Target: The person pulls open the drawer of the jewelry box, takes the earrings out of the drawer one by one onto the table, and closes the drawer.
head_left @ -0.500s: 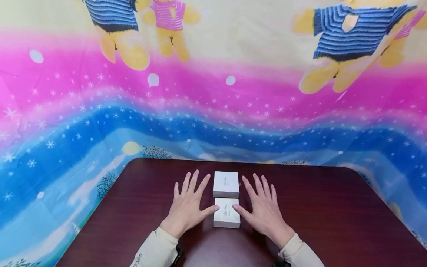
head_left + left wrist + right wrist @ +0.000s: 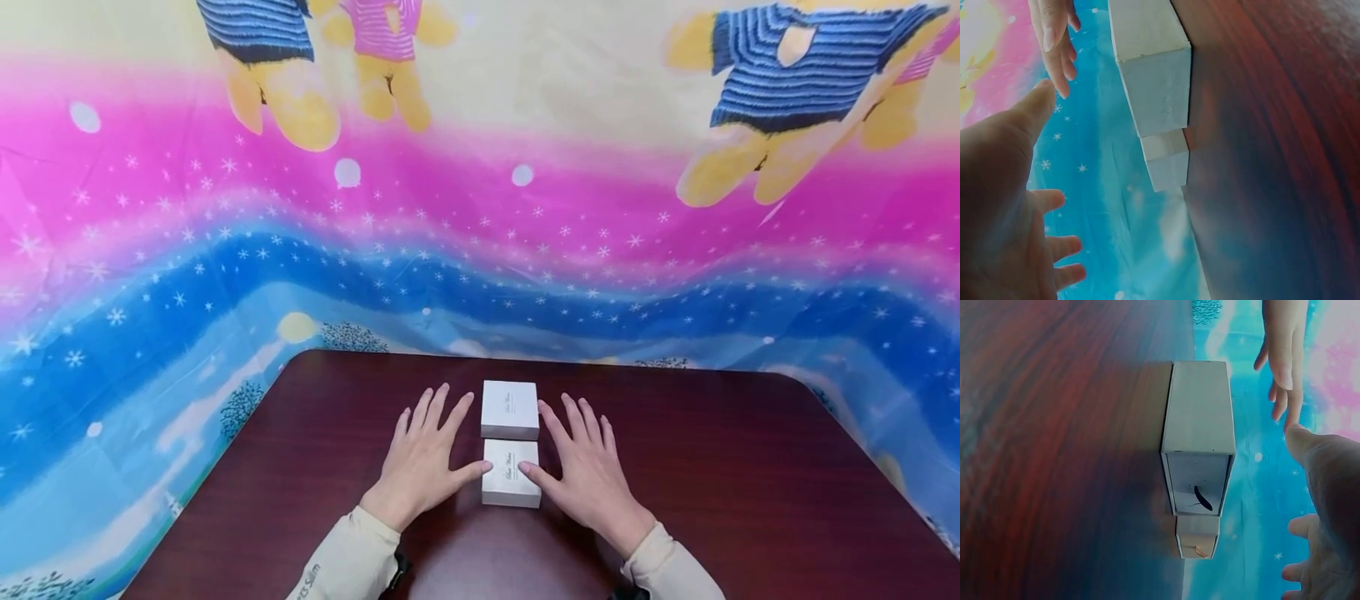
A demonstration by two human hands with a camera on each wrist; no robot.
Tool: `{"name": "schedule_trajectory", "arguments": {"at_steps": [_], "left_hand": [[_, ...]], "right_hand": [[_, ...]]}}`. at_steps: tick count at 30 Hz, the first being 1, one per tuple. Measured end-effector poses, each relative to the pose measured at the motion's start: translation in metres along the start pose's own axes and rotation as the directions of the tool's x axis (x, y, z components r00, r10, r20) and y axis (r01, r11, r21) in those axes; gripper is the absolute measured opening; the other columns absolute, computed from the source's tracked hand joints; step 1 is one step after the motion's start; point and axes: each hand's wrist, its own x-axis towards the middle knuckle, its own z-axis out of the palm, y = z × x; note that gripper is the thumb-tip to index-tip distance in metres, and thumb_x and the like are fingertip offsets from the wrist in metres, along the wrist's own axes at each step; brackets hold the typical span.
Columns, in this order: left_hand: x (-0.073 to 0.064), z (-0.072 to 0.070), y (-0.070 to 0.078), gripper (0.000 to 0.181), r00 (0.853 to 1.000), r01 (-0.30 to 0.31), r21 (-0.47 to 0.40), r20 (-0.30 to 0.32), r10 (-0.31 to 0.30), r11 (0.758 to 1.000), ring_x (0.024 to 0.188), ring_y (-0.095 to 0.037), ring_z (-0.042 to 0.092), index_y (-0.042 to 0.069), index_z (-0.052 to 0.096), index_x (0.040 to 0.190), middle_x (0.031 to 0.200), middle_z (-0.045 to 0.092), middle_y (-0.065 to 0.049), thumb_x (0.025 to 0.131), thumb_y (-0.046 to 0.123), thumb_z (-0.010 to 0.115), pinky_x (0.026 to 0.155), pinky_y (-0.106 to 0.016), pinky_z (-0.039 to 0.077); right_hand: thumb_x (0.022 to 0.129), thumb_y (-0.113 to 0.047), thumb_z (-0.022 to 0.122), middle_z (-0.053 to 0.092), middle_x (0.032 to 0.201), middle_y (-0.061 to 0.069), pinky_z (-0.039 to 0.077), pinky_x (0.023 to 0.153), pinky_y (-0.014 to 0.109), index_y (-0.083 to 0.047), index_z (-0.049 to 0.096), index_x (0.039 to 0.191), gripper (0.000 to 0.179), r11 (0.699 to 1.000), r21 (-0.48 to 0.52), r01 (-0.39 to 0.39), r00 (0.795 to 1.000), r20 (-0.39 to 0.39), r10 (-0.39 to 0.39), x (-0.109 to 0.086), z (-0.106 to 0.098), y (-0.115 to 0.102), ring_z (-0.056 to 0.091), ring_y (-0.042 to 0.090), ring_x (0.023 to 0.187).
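Two small white boxes with printed script on their lids lie one behind the other on the table: a near box [image 2: 512, 495] and a far box [image 2: 510, 407]. In the right wrist view, a dark ribbon tab [image 2: 1203, 499] shows on the near box's side and an orange tab [image 2: 1201, 552] on the far one's. My left hand [image 2: 422, 467] hovers left of the boxes with fingers spread. On the other side hovers my right hand [image 2: 588, 471], fingers also spread. Both thumbs overlap the near box in the head view, but the wrist views show them apart from it.
A dark reddish-brown wooden table [image 2: 300, 433] with rounded far corners lies beneath the hands. Behind it hangs a colourful cloth [image 2: 480, 217] printed with bears and snowflakes, reaching down past the table's edges.
The right hand has shifted slightly left, its index fingertip now nearer the far box in the head view. The head view has tilted a little. Both boxes stay put on the table.
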Motion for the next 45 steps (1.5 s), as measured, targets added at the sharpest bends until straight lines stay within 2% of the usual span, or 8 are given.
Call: {"name": "schedule_trajectory", "arguments": {"at_steps": [9,17,23,31,45], "left_hand": [[0.005,0.005,-0.002,0.089,0.999,-0.027,0.052,-0.035,0.029,0.998,0.147,-0.036,0.038,0.022,0.038,0.157,0.161,0.039,-0.010,0.086,0.070,0.062,0.113,-0.056,0.036],[0.009,0.009,-0.006,0.087,0.998,-0.031,0.031,-0.054,0.033,0.999,0.144,-0.037,0.042,0.019,0.041,0.155,0.157,0.043,-0.015,0.086,0.068,0.065,0.109,-0.055,0.040],[0.016,0.009,-0.008,0.086,0.998,-0.026,0.025,-0.049,0.027,0.999,0.142,-0.035,0.044,0.018,0.042,0.154,0.154,0.045,-0.015,0.086,0.066,0.066,0.107,-0.054,0.042],[0.023,0.011,-0.008,0.087,1.000,-0.019,-0.004,-0.006,0.019,1.000,0.142,-0.033,0.044,0.018,0.039,0.155,0.156,0.044,-0.013,0.088,0.068,0.063,0.107,-0.054,0.042],[0.032,0.017,-0.006,0.083,1.000,-0.016,-0.028,0.023,0.017,0.999,0.141,-0.034,0.046,0.017,0.042,0.153,0.154,0.046,-0.013,0.089,0.065,0.064,0.108,-0.054,0.042]], "right_hand": [[0.088,-0.058,0.068,0.038,0.158,0.022,0.035,0.109,0.066,-0.018,0.038,0.157,0.085,1.000,0.013,-0.003,1.000,0.003,0.003,0.001,0.003,0.001,0.034,0.047,0.146],[0.089,-0.059,0.067,0.040,0.156,0.021,0.037,0.108,0.066,-0.017,0.040,0.156,0.083,1.000,-0.001,-0.006,0.999,0.040,0.006,0.009,0.002,0.004,0.037,0.046,0.144],[0.089,-0.056,0.068,0.043,0.153,0.021,0.039,0.107,0.063,-0.014,0.044,0.152,0.080,1.000,-0.001,-0.004,0.999,0.039,0.004,0.014,0.001,0.008,0.040,0.043,0.141],[0.091,-0.054,0.068,0.047,0.149,0.021,0.043,0.103,0.061,-0.012,0.051,0.146,0.072,0.999,0.022,-0.023,0.999,0.039,0.022,0.018,0.000,0.012,0.045,0.041,0.137],[0.093,-0.051,0.068,0.053,0.144,0.019,0.046,0.102,0.059,-0.011,0.057,0.141,0.063,0.998,0.024,-0.059,0.996,0.073,0.057,0.019,0.000,0.018,0.048,0.040,0.134]]}}
